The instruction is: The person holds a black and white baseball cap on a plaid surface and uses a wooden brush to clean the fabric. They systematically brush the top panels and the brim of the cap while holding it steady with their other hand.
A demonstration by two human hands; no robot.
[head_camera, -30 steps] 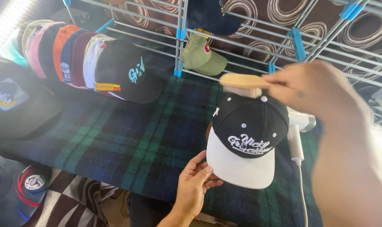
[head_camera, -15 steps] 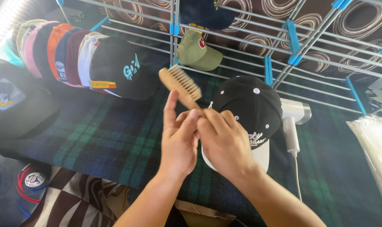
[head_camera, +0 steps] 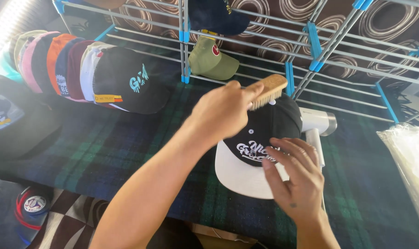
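Observation:
A black cap (head_camera: 283, 121) with a white brim (head_camera: 234, 171) and white script on its front lies on a dark plaid cloth (head_camera: 126, 152). My left hand (head_camera: 223, 110) reaches over it and grips a wooden brush (head_camera: 269, 88), whose bristles rest on the cap's crown. My right hand (head_camera: 294, 177) lies flat on the brim and front panel, fingers spread, pressing the cap down.
A white hair dryer (head_camera: 317, 127) lies just right of the cap. A row of stacked caps (head_camera: 80, 69) sits at the left, and an olive cap (head_camera: 211, 60) sits in the blue-jointed wire rack (head_camera: 311, 41) behind. Clear plastic bags (head_camera: 410, 161) lie at the right edge.
The brush passed from my right hand to my left hand. My right hand dropped onto the cap's brim, and my left now brushes the crown.

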